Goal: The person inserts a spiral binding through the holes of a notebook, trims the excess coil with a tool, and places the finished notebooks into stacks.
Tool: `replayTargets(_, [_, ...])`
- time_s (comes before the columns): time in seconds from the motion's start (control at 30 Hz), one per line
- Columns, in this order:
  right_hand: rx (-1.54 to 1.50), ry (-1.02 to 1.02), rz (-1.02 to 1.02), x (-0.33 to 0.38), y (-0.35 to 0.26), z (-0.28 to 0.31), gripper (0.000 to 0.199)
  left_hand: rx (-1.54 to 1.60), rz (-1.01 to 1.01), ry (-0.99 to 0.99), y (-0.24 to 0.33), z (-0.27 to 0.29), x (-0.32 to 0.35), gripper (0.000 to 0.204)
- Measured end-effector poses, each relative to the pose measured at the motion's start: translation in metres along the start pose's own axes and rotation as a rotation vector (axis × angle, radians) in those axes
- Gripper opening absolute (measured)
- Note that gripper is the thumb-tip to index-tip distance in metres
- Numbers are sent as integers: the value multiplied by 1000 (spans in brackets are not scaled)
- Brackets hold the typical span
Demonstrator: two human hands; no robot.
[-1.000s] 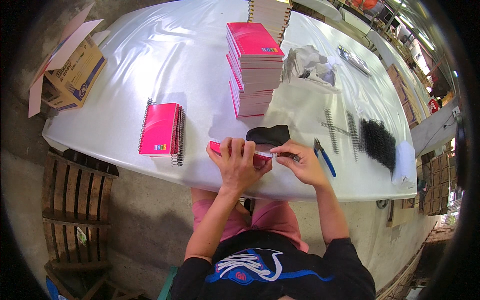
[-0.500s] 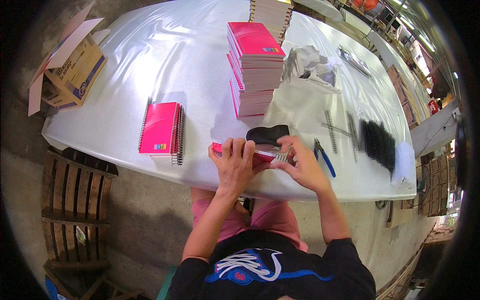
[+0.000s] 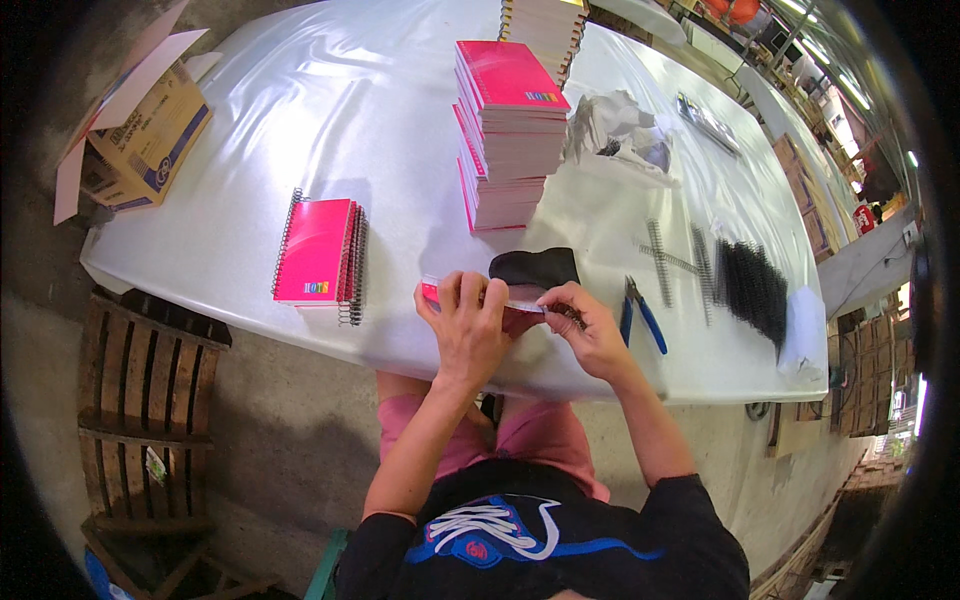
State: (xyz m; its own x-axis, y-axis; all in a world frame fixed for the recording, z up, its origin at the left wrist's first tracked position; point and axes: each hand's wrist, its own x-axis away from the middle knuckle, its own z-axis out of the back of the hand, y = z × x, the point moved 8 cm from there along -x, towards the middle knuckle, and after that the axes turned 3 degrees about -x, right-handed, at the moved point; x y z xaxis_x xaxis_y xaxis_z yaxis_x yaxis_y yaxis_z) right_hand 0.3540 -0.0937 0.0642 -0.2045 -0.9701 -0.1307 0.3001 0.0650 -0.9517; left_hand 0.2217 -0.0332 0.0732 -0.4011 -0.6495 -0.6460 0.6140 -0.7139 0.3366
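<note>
At the near edge of the table, my left hand (image 3: 466,322) is closed around a red-covered notebook (image 3: 431,293) held on edge. My right hand (image 3: 590,338) pinches a dark wire spiral coil (image 3: 568,313) at the notebook's right end; how far the coil runs through the holes is hidden by my fingers. Just beyond my hands lies a black piece of cloth or pouch (image 3: 537,268). Blue-handled cutting pliers (image 3: 643,318) rest to the right of my right hand. Several spiral-bound red notebooks (image 3: 316,250) sit in a small pile to the left.
A tall stack of red-covered notebooks (image 3: 515,150) stands in the middle, with more bound books (image 3: 545,30) behind it. Crumpled white wrapping (image 3: 615,130) lies beside. Loose coils (image 3: 660,262) and a dense coil bunch (image 3: 750,290) are at right. An open carton (image 3: 150,140) is far left.
My right hand's fingers have closed in on the coil and moved slightly left and down; before, they were spread with the coil sticking out. My left hand keeps its hold on the notebook.
</note>
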Motion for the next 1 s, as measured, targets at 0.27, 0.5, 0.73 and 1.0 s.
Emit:
replayTargets(0.27, [683, 45, 290, -7, -26, -3, 21, -9, 37, -63, 1, -6, -13, 45])
replayTargets(0.5, [666, -63, 224, -12, -34, -3, 21, 10, -19, -36, -4, -6, -6, 45])
replayTargets(0.73, [580, -30, 192, -7, -29, -7, 15, 196, -81, -132, -4, 12, -6, 43])
replayTargets(1.0, [640, 33, 240, -3, -30, -9, 12, 239, 133, -80, -1, 12, -12, 29])
